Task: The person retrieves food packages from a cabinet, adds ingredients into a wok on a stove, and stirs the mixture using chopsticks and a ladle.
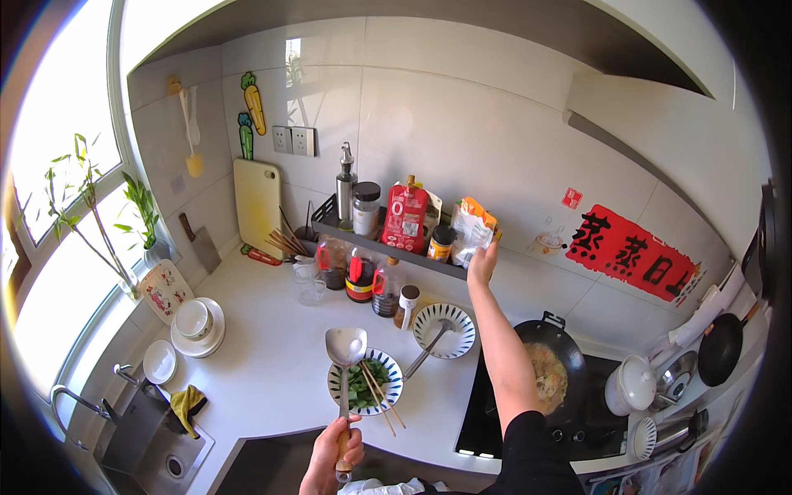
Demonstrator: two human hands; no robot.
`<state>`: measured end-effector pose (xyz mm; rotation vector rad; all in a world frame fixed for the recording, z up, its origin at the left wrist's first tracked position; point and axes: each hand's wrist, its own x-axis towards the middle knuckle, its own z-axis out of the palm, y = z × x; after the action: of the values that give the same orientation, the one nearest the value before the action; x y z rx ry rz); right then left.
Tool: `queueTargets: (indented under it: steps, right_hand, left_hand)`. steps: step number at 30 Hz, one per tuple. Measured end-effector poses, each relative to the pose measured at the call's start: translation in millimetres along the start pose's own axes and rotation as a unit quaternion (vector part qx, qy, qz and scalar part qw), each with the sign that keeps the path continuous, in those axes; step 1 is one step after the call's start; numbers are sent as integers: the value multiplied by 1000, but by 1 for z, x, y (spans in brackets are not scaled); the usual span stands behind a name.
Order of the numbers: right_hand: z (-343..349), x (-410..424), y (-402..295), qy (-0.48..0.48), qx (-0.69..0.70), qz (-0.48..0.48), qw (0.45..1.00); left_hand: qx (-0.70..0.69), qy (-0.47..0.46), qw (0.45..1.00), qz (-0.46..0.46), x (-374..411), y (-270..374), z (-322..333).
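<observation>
My left hand point(337, 448) grips the wooden handle of a metal wok spatula point(346, 348), its blade raised above a patterned plate of leafy greens point(359, 391) with a pair of chopsticks point(378, 393) laid across it. My right hand point(483, 263) reaches to the right end of the black wall rack point(396, 249) and is at a clear plastic bag with an orange top point(473, 230); its fingers are partly hidden, so the hold cannot be told. Below my right arm, a wok point(547, 371) with food in liquid sits on the black cooktop point(486, 427).
A patterned bowl point(461, 340) holds a metal ladle. Sauce bottles point(359, 275) and a shaker jar point(406, 306) stand under the rack. Stacked bowls point(197, 328) and a sink point(142, 445) lie left. A white lidded pot point(631, 385) stands right of the cooktop.
</observation>
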<state>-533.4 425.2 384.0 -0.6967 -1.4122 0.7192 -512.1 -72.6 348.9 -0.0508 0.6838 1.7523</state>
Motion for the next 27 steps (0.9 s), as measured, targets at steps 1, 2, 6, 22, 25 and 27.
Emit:
queueTargets:
  steps: [1,2,6,22,25,27]
  right_hand:
    - [-2,-3,-2,-15,-13,0,1000]
    - [-3,-1,-5,-24,-52,26,998]
    - [-20,-14,-22,-23,-37,-40,998]
    - [-241,-188,-231,-693,-103,176,692]
    - [-289,-184,-212,-652,-186,148,720]
    - [-317,-168,-230,-595,-174,279,734]
  left_hand:
    - [11,1,1000,8,-1,1,0]
    - [22,2,1000,15,0,3,2]
    - [42,8,999,14,-1,3,7]
    - [134,-41,990,-10,57,-96,83]
    - [205,-88,975,-21,68,-145,119]
    - [197,-133,971,-33,76,-180,137]
